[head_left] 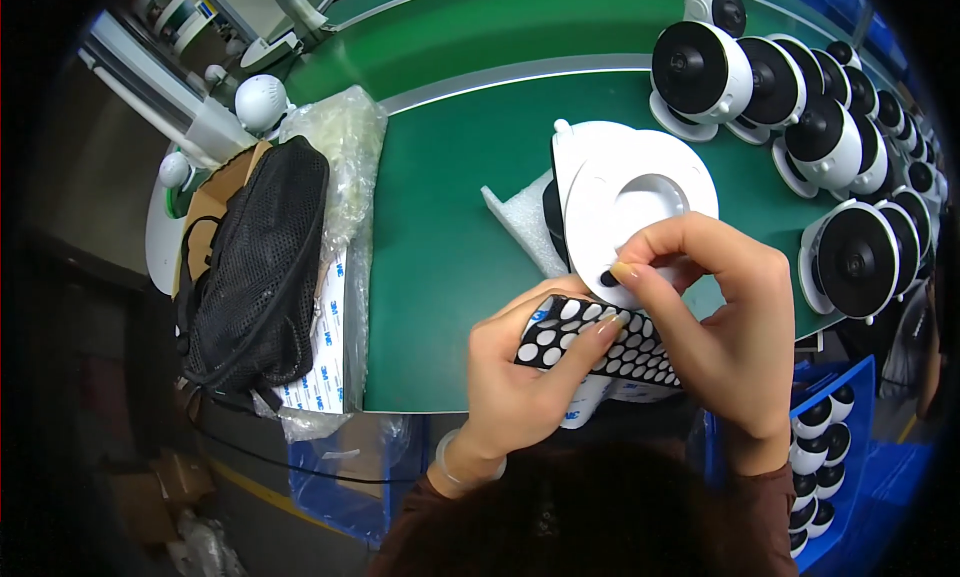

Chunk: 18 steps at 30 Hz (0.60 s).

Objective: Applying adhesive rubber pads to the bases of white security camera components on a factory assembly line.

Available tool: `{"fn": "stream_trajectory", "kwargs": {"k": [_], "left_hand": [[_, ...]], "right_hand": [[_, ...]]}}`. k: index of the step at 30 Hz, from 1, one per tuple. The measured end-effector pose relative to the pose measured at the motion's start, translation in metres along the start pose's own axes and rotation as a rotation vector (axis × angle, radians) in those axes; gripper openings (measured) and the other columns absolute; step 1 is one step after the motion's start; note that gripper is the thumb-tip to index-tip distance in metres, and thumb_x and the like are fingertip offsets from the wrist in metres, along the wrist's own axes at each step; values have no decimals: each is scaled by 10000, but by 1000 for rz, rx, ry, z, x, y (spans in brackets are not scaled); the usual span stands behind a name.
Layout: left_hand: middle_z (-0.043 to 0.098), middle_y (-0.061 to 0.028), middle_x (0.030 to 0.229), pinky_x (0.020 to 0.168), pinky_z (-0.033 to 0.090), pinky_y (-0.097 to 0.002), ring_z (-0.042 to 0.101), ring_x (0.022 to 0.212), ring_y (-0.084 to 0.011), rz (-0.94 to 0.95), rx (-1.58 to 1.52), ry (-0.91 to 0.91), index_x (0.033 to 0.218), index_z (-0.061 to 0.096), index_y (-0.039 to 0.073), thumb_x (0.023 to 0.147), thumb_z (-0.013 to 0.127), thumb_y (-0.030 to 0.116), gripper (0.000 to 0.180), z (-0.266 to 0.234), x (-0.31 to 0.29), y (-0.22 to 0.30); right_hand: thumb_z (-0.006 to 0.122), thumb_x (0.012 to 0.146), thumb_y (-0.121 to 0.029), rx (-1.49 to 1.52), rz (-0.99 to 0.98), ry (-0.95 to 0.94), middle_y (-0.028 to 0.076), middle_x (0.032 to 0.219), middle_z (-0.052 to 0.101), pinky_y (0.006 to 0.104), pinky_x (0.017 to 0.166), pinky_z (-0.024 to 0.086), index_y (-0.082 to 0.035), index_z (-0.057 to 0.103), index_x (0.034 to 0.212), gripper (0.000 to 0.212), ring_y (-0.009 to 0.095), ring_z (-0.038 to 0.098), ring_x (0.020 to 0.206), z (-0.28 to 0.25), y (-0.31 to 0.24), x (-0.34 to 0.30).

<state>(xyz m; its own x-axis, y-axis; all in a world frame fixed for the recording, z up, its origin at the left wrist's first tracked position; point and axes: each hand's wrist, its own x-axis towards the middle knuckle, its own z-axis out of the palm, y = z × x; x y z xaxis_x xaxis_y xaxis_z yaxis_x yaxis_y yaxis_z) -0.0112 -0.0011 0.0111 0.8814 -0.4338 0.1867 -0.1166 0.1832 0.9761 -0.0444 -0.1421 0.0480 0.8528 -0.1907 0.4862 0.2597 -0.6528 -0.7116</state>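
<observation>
A white camera with a round base (595, 202) lies base-up on the green table, its ring-shaped recess facing me. White foam (525, 222) shows beneath its left side. My left hand (510, 382) grips a black adhesive sheet (640, 352) with rows of white round spots, thumb on top, just in front of the base. My right hand (735, 312) pinches a small black round pad (608, 278) between thumb and forefinger at the near rim of the base. Whether the pad is pressed down there, I cannot tell.
Several white cameras with black fronts (700, 72) stand along the right side. At the left lie a black mesh bag (260, 267), clear plastic wrap (345, 147) and adhesive sheets (325, 352). A blue crate (855, 382) with more cameras sits below the table's right edge.
</observation>
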Motion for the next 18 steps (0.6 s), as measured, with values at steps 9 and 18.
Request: {"fn": "stream_trajectory", "kwargs": {"k": [9, 18], "left_hand": [[598, -53, 797, 614, 433, -188, 542, 712, -66, 31, -1, 4, 851, 581, -75, 775, 629, -6, 113, -1, 1, -4], [610, -56, 797, 616, 439, -194, 549, 718, -67, 24, 21, 39, 849, 592, -76, 773, 628, -11, 106, -3, -1, -2]], "right_hand": [[642, 723, 10, -50, -24, 13, 44, 685, 606, 188, 558, 407, 26, 599, 767, 64, 77, 520, 584, 5, -2, 0], [609, 742, 35, -106, 12, -6, 49, 714, 626, 175, 566, 419, 14, 552, 717, 65, 75, 554, 609, 9, -7, 1]]}}
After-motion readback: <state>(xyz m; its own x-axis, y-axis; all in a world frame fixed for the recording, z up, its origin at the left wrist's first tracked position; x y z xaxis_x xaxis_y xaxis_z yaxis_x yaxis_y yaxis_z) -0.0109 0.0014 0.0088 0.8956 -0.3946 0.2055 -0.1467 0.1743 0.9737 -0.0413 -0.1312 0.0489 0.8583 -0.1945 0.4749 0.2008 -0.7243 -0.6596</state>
